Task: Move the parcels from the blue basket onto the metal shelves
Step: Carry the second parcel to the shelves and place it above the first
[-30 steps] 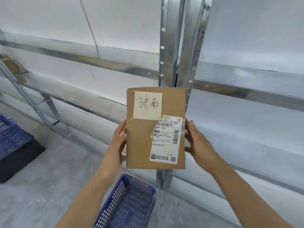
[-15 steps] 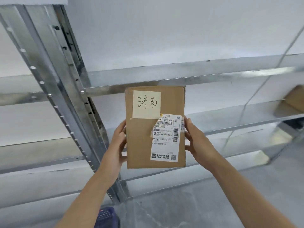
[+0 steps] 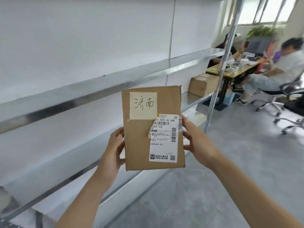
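Observation:
I hold a flat brown cardboard parcel (image 3: 139,145) upright in front of me, with a pale handwritten note and a white shipping label on its face. My left hand (image 3: 115,145) grips its left edge and my right hand (image 3: 195,142) grips its right edge. Behind and to the left of it run the metal shelves (image 3: 98,86), several long boards one above another. The blue basket is out of view.
Another cardboard box (image 3: 202,84) sits on a shelf board at the far right end, beside a metal upright (image 3: 218,79). Beyond it two people sit at a desk (image 3: 238,69) with monitors and office chairs. Grey floor (image 3: 230,162) lies to the right.
My view has swung to the right along the shelves; the blue basket and the near upright have left the frame, and the desk with seated people has appeared. Both hands keep the same hold on the parcel.

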### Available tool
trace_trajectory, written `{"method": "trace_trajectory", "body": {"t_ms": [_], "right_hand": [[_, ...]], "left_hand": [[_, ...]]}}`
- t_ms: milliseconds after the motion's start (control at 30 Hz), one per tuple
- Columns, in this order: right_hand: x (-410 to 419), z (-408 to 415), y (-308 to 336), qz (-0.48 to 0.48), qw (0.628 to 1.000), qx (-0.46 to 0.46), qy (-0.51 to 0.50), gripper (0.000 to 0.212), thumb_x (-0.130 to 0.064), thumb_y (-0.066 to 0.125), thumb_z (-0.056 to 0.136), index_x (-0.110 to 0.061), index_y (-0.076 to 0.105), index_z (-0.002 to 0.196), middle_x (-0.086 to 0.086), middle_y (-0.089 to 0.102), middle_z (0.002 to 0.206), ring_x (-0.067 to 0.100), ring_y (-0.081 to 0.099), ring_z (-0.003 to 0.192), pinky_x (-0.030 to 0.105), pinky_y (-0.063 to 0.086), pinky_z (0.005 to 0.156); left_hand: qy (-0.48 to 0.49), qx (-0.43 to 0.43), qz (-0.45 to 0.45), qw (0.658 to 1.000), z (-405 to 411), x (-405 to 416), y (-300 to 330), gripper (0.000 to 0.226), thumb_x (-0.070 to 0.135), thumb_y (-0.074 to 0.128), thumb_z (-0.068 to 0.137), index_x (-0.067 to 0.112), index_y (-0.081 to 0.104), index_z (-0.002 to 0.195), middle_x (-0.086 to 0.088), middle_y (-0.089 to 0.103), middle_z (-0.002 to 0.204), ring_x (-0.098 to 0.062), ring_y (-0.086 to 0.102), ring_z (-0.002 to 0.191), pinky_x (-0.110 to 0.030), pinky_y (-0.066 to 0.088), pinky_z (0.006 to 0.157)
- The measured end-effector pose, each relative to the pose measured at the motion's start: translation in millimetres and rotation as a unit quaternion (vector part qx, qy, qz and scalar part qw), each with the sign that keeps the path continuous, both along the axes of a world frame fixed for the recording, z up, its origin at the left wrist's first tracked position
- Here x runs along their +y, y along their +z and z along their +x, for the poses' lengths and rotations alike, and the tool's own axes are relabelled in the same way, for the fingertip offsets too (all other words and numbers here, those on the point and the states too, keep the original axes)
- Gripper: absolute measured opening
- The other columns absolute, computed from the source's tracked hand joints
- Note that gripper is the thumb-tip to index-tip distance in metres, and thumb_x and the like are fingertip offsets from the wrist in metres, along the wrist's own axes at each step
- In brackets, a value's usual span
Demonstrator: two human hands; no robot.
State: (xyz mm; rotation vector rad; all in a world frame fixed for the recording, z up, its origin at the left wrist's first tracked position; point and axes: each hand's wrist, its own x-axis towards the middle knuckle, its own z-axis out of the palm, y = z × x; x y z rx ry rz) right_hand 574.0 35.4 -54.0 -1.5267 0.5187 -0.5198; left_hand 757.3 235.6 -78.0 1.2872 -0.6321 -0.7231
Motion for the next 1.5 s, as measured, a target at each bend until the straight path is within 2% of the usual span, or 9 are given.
{"method": "trace_trajectory", "body": {"t_ms": [200,367,567,733,933,1067,1200,1367,1500], "right_hand": [[-89,-86,10,0.022,0.998,-0.021,-0.05,0.049,-0.074,0.035,0.098,-0.061,0.053,0.142,-0.026,0.058,0.149,0.009,0.054,0.139,0.053,0.059,0.098],[-144,-149,22,0.029,0.994,-0.034,-0.103,0.046,-0.074,0.037,0.094,-0.066,0.058,0.134,-0.039,0.065,0.13,-0.006,0.06,0.124,0.052,0.058,0.097],[-202,-196,21,0.046,0.985,-0.044,-0.163,0.051,-0.065,0.032,0.105,-0.052,0.049,0.151,-0.029,0.058,0.144,0.005,0.054,0.135,0.056,0.057,0.099],[-253,-213,18,0.036,0.979,-0.046,-0.193,0.058,-0.073,0.03,0.098,-0.057,0.039,0.153,-0.019,0.052,0.152,0.012,0.053,0.137,0.065,0.053,0.103],[-331,-208,20,0.025,0.977,-0.037,-0.206,0.064,-0.087,0.031,0.088,-0.064,0.04,0.146,-0.015,0.054,0.146,0.014,0.057,0.131,0.067,0.055,0.099],[-395,-192,19,0.022,0.977,-0.023,-0.213,0.061,-0.084,0.03,0.088,-0.064,0.042,0.144,-0.021,0.057,0.141,0.011,0.056,0.132,0.066,0.053,0.102],[-451,-175,18,0.01,0.977,-0.016,-0.214,0.051,-0.088,0.029,0.087,-0.074,0.047,0.132,-0.025,0.055,0.143,0.011,0.055,0.134,0.065,0.056,0.099],[-513,-163,15,0.012,0.974,-0.027,-0.226,0.053,-0.088,0.031,0.085,-0.07,0.052,0.13,-0.022,0.044,0.15,0.012,0.047,0.138,0.067,0.057,0.096],[-557,-160,15,0.001,0.969,-0.04,-0.243,0.048,-0.08,0.029,0.092,-0.065,0.059,0.126,-0.017,0.048,0.15,0.0,0.046,0.137,0.06,0.058,0.1]], "left_hand": [[0.002,-0.009,0.006,1.0,-70,-116,9,0.038,0.046,0.044,0.098,0.056,0.072,0.123,0.019,0.078,0.111,-0.006,0.066,0.101,-0.03,0.054,0.07],[-0.027,-0.017,-0.002,0.999,-121,-193,20,0.043,0.049,0.043,0.098,0.047,0.07,0.131,0.014,0.076,0.119,-0.008,0.066,0.104,-0.027,0.059,0.067],[-0.048,-0.002,-0.016,0.999,-158,-275,15,0.038,0.033,0.038,0.111,0.027,0.07,0.13,0.008,0.074,0.123,-0.014,0.061,0.111,-0.032,0.054,0.077],[-0.067,0.009,-0.03,0.997,-173,-341,7,0.037,0.041,0.046,0.096,0.032,0.077,0.114,0.007,0.077,0.113,-0.014,0.063,0.105,-0.025,0.059,0.069],[-0.089,0.012,-0.03,0.996,-164,-428,1,0.046,0.042,0.043,0.097,0.027,0.071,0.131,-0.005,0.071,0.138,-0.028,0.06,0.136,-0.053,0.049,0.111],[-0.096,0.023,-0.023,0.995,-152,-497,-4,0.041,0.039,0.042,0.101,0.028,0.064,0.135,-0.002,0.075,0.132,-0.028,0.062,0.133,-0.044,0.054,0.098],[-0.138,0.063,0.002,0.988,-136,-558,-4,0.039,0.031,0.034,0.11,0.03,0.063,0.137,-0.004,0.078,0.127,-0.031,0.069,0.124,-0.053,0.061,0.092],[-0.167,0.089,-0.002,0.982,-123,-619,-7,0.046,0.029,0.03,0.111,0.026,0.061,0.144,-0.01,0.075,0.134,-0.034,0.065,0.131,-0.058,0.049,0.108],[-0.163,0.062,0.005,0.985,-114,-659,-11,0.044,0.032,0.032,0.111,0.034,0.069,0.133,-0.01,0.078,0.127,-0.027,0.075,0.115,-0.052,0.054,0.096]]}}
